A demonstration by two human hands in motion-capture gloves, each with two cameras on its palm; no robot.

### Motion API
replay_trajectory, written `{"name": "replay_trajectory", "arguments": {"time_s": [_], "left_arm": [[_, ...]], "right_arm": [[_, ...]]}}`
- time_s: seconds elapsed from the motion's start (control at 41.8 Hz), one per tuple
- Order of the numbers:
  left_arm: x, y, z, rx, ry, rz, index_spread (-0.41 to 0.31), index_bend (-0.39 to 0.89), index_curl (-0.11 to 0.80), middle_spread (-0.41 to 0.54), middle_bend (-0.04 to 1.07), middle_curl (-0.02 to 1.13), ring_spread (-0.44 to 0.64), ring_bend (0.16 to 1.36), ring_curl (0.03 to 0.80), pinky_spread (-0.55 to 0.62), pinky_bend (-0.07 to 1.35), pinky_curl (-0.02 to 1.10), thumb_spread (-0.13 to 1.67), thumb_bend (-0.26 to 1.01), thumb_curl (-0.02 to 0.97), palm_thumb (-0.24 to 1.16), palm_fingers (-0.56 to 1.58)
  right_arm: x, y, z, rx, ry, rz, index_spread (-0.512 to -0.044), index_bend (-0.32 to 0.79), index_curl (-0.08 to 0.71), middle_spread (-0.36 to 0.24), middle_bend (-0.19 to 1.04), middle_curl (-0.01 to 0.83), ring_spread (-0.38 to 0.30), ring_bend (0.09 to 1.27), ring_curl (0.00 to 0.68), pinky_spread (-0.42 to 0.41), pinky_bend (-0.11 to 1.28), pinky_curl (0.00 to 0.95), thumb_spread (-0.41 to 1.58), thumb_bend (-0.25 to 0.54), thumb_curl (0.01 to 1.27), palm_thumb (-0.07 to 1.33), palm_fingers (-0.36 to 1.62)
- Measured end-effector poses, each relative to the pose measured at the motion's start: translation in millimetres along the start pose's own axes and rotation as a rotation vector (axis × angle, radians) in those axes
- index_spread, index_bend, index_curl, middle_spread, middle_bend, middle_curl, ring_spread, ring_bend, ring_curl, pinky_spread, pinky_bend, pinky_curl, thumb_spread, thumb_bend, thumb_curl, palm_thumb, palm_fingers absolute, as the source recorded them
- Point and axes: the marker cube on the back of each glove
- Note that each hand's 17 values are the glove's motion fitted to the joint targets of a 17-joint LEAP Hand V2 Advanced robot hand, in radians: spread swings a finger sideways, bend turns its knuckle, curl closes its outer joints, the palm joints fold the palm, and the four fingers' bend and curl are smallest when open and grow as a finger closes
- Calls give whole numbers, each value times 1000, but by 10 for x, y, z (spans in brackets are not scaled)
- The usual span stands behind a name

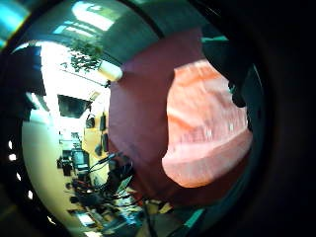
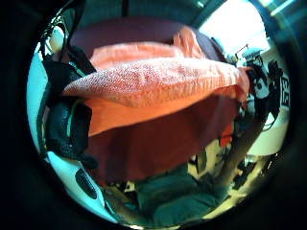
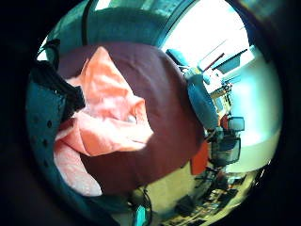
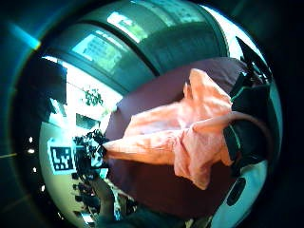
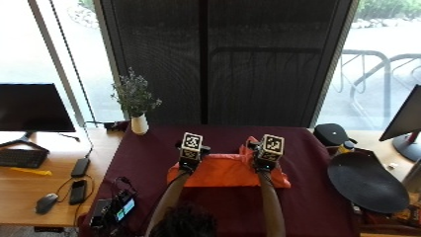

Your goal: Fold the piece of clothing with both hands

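At the far edge of the orange garment point(image 5: 227, 177), both gloved hands side by side: left hand point(image 5: 189, 159) and right hand point(image 5: 264, 157), near one another, forearms reaching up from the near side of the table. Fingers hidden under the markers from above; in the left thumb-side palm view, dark glove fingers point(image 2: 67, 125) curled against an orange edge raised off the cloth, so most likely pinching it. Likewise in the right thumb-side palm view, glove fingers point(image 4: 247, 126) wrapped at the garment's lifted corner, fabric draping away below. Both hands, then, gripping the garment along its far hem.

Garment lying crosswise in the middle of the maroon tablecloth point(image 5: 151, 158), already a flat band wider than deep, with a small peak of fabric standing up by the right hand. Judged as mid-fold: far edge taken up, ready to be carried toward the near edge. Next move calls for lifting both corners level and together, drawing them toward the body, laying hem on hem without letting the middle sag or the peak bunch.

Room to work: bare maroon cloth on every side of the garment, most on the left. Beyond, a white vase with a plant point(image 5: 138, 121) near the far left corner, well apart. Dark round tray point(image 5: 367, 181) off the right edge, also apart. Small device point(image 5: 117, 207) at the near left corner, nearest to the left elbow's path.
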Motion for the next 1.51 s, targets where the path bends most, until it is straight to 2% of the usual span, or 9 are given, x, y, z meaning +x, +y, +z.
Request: {"name": "replay_trajectory", "arguments": {"time_s": [0.12,0.287,0.43,0.693,0.789,0.909,1.052,1.291,1.506], "left_arm": [[220,-259,-17,48,161,-43,-306,310,477,-349,744,554,-299,481,394,132,62,18,1234,-5,347,709,1068],[105,-951,260,330,-58,-108,-305,316,489,-346,741,552,-290,472,400,153,66,-5,1267,-8,333,715,1057],[147,-872,610,155,-126,-109,-307,325,500,-343,744,550,-283,465,406,174,58,-13,1282,-9,323,717,1048],[181,-595,943,-185,-1,-158,-302,299,506,-336,731,541,-266,452,412,195,75,-12,1298,-9,312,719,997],[48,-610,823,-25,6,-160,-221,60,447,-278,603,540,-197,516,459,230,226,56,1301,-17,306,695,679],[-152,-619,766,199,-48,-164,-175,64,392,-237,492,484,-138,533,432,257,266,85,1290,-28,298,643,621],[-55,-381,1014,84,21,-140,-174,125,375,-214,431,448,-96,519,409,264,260,111,1275,-24,296,608,659],[134,53,1463,-373,173,-112,-140,99,349,-73,164,401,74,474,401,264,484,227,1314,-43,239,346,378],[148,17,1501,-305,249,-94,-124,181,358,17,155,356,218,450,369,333,520,258,1367,-33,187,138,204]], "right_arm": [[-242,-508,229,143,27,34,-255,155,407,-169,445,492,-198,653,486,-142,343,367,1160,147,331,1062,1196],[-579,-958,450,345,17,5,-257,162,410,-165,438,498,-203,657,496,-139,334,377,1179,141,330,1087,1184],[-744,-1300,640,552,-83,-7,-258,163,412,-166,432,502,-204,640,499,-135,330,382,1204,142,332,1110,1174],[-313,-810,1009,93,-55,54,-262,143,406,-168,437,510,-204,625,501,-110,295,383,1229,129,335,1131,1139],[-21,-344,886,-151,-161,103,-266,105,404,-118,237,464,-149,510,494,6,396,437,1259,98,325,1087,638],[260,84,676,-101,-330,194,-257,123,380,-54,138,421,-69,382,443,92,493,439,1353,98,320,1068,489],[687,866,521,-273,-732,458,-243,116,348,3,137,383,8,343,404,139,576,437,1434,91,321,1035,430],[995,1074,658,-287,-730,678,-225,-102,181,92,171,361,-9,761,476,64,749,455,1321,-62,258,594,594],[865,809,933,-256,-615,689,-225,10,88,132,126,344,-81,963,532,-37,941,504,1279,37,295,671,538]]}}
